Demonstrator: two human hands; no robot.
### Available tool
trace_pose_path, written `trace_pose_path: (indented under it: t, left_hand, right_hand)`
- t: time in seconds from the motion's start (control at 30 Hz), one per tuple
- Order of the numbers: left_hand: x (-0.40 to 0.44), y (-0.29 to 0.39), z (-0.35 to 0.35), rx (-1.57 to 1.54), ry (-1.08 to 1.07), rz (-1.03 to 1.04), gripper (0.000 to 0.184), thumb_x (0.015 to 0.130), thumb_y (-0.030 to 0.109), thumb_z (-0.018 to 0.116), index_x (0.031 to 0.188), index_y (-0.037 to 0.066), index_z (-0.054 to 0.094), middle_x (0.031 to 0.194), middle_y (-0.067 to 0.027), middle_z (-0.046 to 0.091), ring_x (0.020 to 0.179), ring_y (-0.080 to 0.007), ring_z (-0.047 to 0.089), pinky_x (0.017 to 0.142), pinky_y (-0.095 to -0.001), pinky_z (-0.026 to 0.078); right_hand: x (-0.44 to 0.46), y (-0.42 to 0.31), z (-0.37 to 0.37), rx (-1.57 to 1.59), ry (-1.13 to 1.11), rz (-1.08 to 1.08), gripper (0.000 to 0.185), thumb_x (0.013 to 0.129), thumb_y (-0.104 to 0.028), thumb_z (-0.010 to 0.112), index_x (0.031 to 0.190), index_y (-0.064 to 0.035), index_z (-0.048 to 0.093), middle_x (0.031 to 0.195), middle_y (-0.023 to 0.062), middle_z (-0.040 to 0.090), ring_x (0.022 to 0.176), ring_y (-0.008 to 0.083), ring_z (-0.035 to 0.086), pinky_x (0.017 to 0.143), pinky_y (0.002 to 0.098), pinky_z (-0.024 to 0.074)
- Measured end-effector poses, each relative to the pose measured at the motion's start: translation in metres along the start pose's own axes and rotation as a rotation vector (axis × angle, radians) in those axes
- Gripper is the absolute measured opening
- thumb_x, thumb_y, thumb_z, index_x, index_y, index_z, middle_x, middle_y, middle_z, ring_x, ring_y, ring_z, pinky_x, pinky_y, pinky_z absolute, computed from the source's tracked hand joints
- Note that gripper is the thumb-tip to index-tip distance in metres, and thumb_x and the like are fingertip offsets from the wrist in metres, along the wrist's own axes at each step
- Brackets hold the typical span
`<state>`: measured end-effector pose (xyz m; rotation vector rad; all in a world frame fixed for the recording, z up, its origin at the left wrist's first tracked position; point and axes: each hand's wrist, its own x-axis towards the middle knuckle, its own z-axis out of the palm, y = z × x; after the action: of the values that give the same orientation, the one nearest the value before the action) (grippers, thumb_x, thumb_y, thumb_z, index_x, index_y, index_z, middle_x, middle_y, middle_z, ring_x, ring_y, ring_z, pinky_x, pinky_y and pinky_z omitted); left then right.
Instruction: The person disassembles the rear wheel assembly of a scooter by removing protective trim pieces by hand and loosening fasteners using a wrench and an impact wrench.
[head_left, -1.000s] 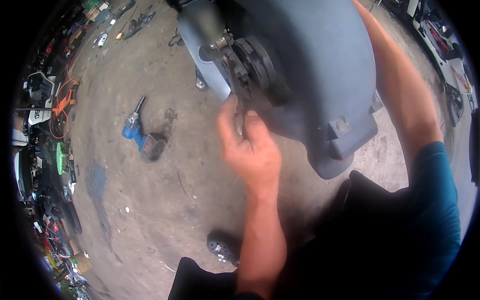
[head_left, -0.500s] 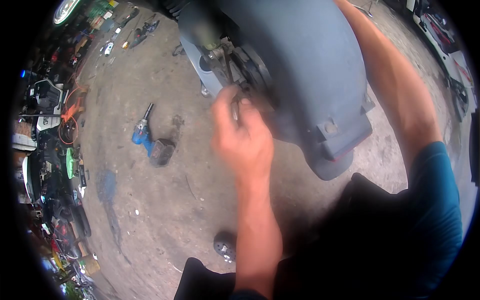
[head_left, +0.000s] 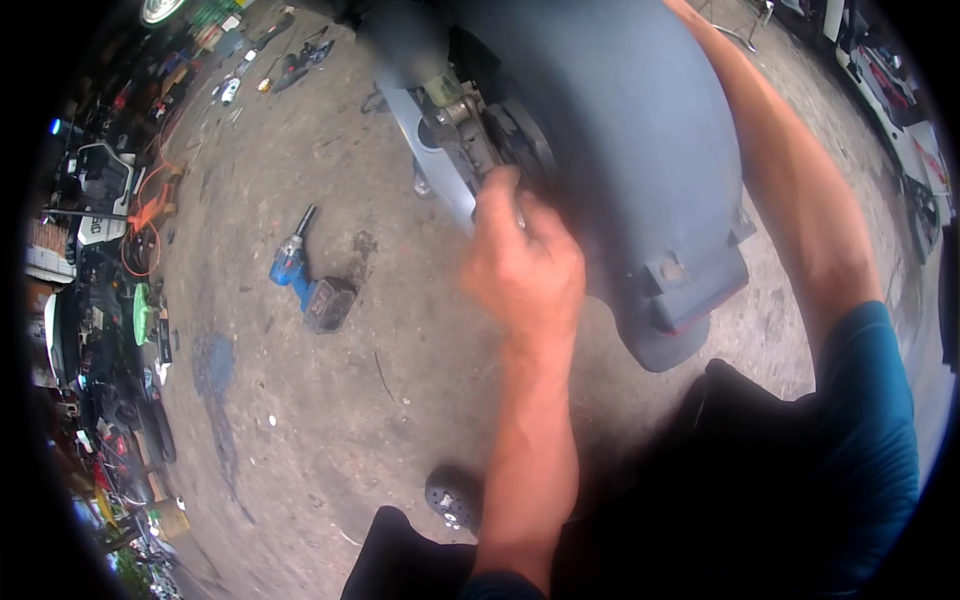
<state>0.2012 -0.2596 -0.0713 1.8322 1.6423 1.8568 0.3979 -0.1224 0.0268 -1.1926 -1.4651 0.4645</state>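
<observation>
At left, a blue cordless impact wrench (head_left: 307,278) lies on the concrete floor (head_left: 300,430); to its right, our left hand (head_left: 527,255) grips a slim metal tool (head_left: 519,211), perhaps a spanner, just below the bolted bracket (head_left: 462,115) beside the grey mudguard (head_left: 620,150); we judge the step to be hand work at a fastener there, the next move calling for a firm seat. Our grip hides most of the tool; our right forearm (head_left: 805,195) passes behind the mudguard, so we cannot tell what that hand does.

Light is diffuse, edges curving into black.
</observation>
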Motion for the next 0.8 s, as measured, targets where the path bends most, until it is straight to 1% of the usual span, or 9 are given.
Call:
trace_pose_path:
  t: [0.07, 0.17, 0.27, 0.37, 0.57, 0.77, 0.8]
  left_hand:
    - [0.001, 0.001, 0.000, -0.011, 0.009, -0.018, 0.025, 0.081, 0.002, 0.060, 0.106, 0.005, 0.063, 0.087, -0.0150, 0.071, 0.072, -0.0329, 0.069, 0.059, -0.0386, 0.053]
    - [0.004, 0.010, -0.001, -0.001, -0.001, -0.100, 0.023, 0.086, 0.003, 0.057, 0.108, 0.006, 0.063, 0.088, -0.0143, 0.071, 0.074, -0.0264, 0.070, 0.065, -0.0358, 0.053]
    - [0.008, 0.019, -0.003, 0.126, -0.039, -0.108, 0.024, 0.084, 0.007, 0.059, 0.108, 0.009, 0.063, 0.089, -0.0150, 0.071, 0.075, -0.0312, 0.069, 0.063, -0.0383, 0.052]
    - [0.008, 0.020, -0.003, 0.241, -0.074, -0.077, 0.028, 0.081, 0.007, 0.060, 0.109, 0.008, 0.061, 0.080, -0.0113, 0.070, 0.065, -0.0323, 0.067, 0.054, -0.0412, 0.051]
    - [0.024, 0.034, -0.017, 0.342, -0.353, -0.178, 0.026, 0.082, 0.009, 0.056, 0.107, 0.006, 0.062, 0.079, -0.0153, 0.070, 0.067, -0.0351, 0.068, 0.058, -0.0452, 0.052]
    - [0.052, 0.046, -0.019, 0.391, -0.520, -0.169, 0.022, 0.082, 0.010, 0.055, 0.100, 0.000, 0.061, 0.076, -0.0174, 0.069, 0.070, -0.0386, 0.068, 0.064, -0.0479, 0.054]
    - [0.056, 0.047, -0.018, 0.399, -0.520, -0.161, 0.021, 0.083, 0.011, 0.054, 0.100, 0.000, 0.061, 0.076, -0.0174, 0.069, 0.071, -0.0388, 0.068, 0.065, -0.0483, 0.054]
  right_hand:
    - [0.001, -0.001, -0.001, 0.006, -0.004, -0.006, 0.052, 0.093, -0.046, 0.058, 0.122, -0.0031, 0.061, 0.110, 0.0096, 0.065, 0.098, 0.0183, 0.059, 0.087, 0.0299, 0.0458]
    - [0.003, -0.001, 0.001, 0.005, -0.005, -0.009, 0.051, 0.093, -0.045, 0.058, 0.123, -0.0032, 0.060, 0.110, 0.0097, 0.065, 0.099, 0.0184, 0.059, 0.087, 0.0300, 0.0458]
    - [0.004, -0.001, 0.002, 0.009, -0.006, -0.009, 0.051, 0.094, -0.045, 0.058, 0.123, -0.0032, 0.060, 0.111, 0.0098, 0.065, 0.099, 0.0186, 0.059, 0.087, 0.0301, 0.0458]
    - [0.004, -0.002, 0.006, 0.012, -0.003, -0.002, 0.051, 0.094, -0.045, 0.058, 0.123, -0.0033, 0.060, 0.111, 0.0099, 0.065, 0.099, 0.0187, 0.059, 0.088, 0.0302, 0.0458]
    - [0.008, -0.002, 0.005, 0.011, -0.011, 0.003, 0.050, 0.094, -0.044, 0.058, 0.124, -0.0034, 0.060, 0.112, 0.0101, 0.065, 0.100, 0.0190, 0.059, 0.088, 0.0304, 0.0458]
    - [0.012, 0.001, 0.002, 0.005, -0.019, 0.013, 0.050, 0.094, -0.043, 0.058, 0.125, -0.0035, 0.059, 0.113, 0.0103, 0.065, 0.101, 0.0193, 0.059, 0.088, 0.0306, 0.0458]
    - [0.013, 0.001, 0.002, 0.004, -0.018, 0.010, 0.050, 0.094, -0.043, 0.058, 0.125, -0.0035, 0.059, 0.113, 0.0103, 0.065, 0.101, 0.0194, 0.059, 0.089, 0.0306, 0.0458]
